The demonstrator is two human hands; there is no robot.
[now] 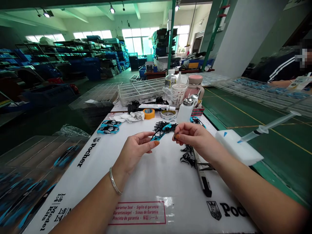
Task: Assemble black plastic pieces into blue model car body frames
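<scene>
My left hand (136, 148) is closed, thumb and fingers pinching a small light-blue and black plastic part (159, 133) above the white board. Close to its right side, my right hand (196, 138) has thumb and fingertips pressed together around a tiny dark piece, mostly hidden by the fingers. Behind the held part lies a pile of thin black pieces (158, 125). More black pieces (188, 159) are scattered beneath my right hand, beside a grey utility knife (203, 178) and dark tweezers (206, 166). Another blue and black part (109, 127) rests at the board's left.
A white foam block (234, 146) with a syringe (265, 128) stands at right. Behind the work are yellow tape (149, 113), a tube (156, 107), a white bottle (185, 111), a cup (179, 92) and a pink jug (195, 85). Clear divided trays (143, 91) lie beyond; a person's sleeve (280, 71) shows far right.
</scene>
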